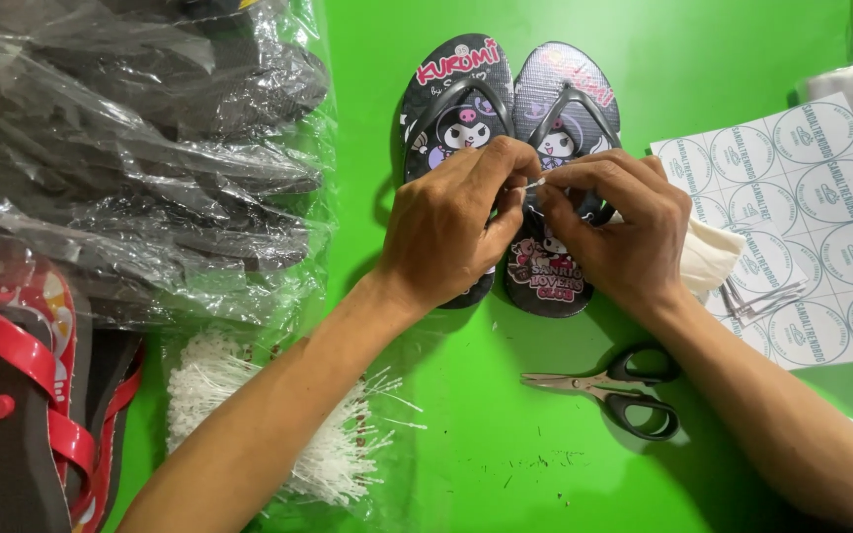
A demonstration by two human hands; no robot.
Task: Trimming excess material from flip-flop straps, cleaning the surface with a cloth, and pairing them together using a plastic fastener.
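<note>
A pair of black flip-flops point(510, 148) with cartoon pictures is laid flat on the bright green table point(505, 464), near the far edge, side by side and touching. The soles look smooth and soft, like foam, and the straps are dark and shiny.

The left hand point(451, 222) and the right hand point(619, 232) are held over the flip-flops, close together. A thin white plastic tie point(532, 184) is pinched between the fingertips of both hands, with the fingers closed tight around it. A piece of white cloth or paper point(708, 255) is tucked under the right hand; which one it is cannot be told.

Black-handled scissors point(609, 388) with closed metal blades are laid on the table just near the right arm. A sheet of round white stickers point(812, 197) is seen at the right edge. A fluffy heap of thin white plastic ties point(333, 449) is spread near the front left, partly under the left arm. Dark flip-flops wrapped in crinkly clear plastic bags point(140, 148) are stacked at the far left corner. Flip-flops with glossy red straps point(27, 395) are seen at the front left corner.
</note>
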